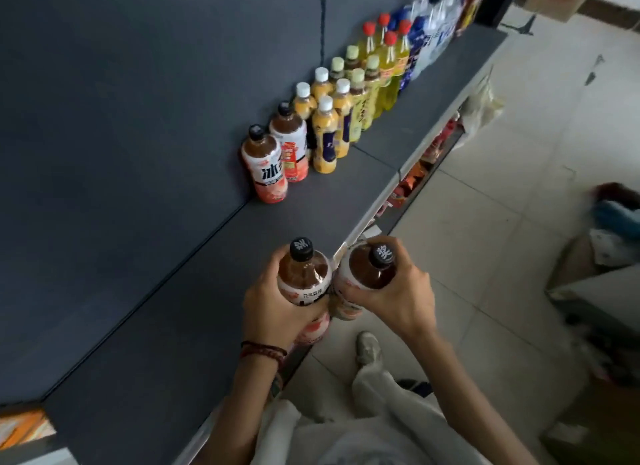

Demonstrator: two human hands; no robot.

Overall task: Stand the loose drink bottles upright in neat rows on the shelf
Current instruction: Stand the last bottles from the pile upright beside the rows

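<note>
Your left hand grips one brown bottle, your right hand a second bottle, labels half hidden; bottle rows stand farther along the shelf.

pale floor tiles fill the right side. a white plastic bag hangs over them, with red and orange snack packets in a lower tier near it. a blurred blue thing lies by a cardboard box at the right. a light shoe and pale trousers show at the bottom.

A shop: a long shelf carries drink bottles sorted by brand; snack packets below.
</note>
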